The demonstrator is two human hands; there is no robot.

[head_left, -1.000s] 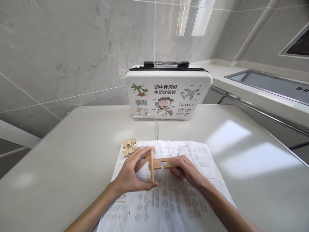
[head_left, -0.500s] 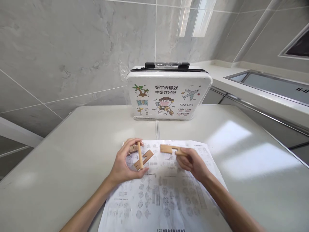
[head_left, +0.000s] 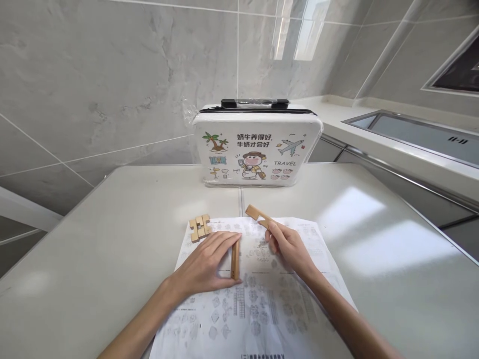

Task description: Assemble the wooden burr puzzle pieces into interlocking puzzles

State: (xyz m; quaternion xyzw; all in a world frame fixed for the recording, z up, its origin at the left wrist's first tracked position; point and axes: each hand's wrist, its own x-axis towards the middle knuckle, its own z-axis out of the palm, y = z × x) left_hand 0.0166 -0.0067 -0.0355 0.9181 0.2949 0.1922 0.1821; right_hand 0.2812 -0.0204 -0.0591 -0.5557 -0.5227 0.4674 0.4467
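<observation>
My left hand (head_left: 209, 264) pinches a flat wooden puzzle piece (head_left: 234, 259) between thumb and fingers and holds it on edge on the printed instruction sheet (head_left: 258, 304). Another notched wooden piece (head_left: 256, 214) sticks out toward the back left from my right hand (head_left: 286, 247), whose fingers close round its near end above the sheet. A small cluster of joined wooden pieces (head_left: 199, 227) lies at the sheet's far left corner, just beyond my left hand.
A white cartoon-printed case with a black handle (head_left: 258, 147) stands at the back of the pale table (head_left: 112, 234), against the grey tiled wall. A counter with a recessed sink (head_left: 419, 132) runs along the right.
The two pieces, joined a second ago, have come apart. My left hand has lowered its piece onto the sheet, and my right hand has swung its piece toward the back.
</observation>
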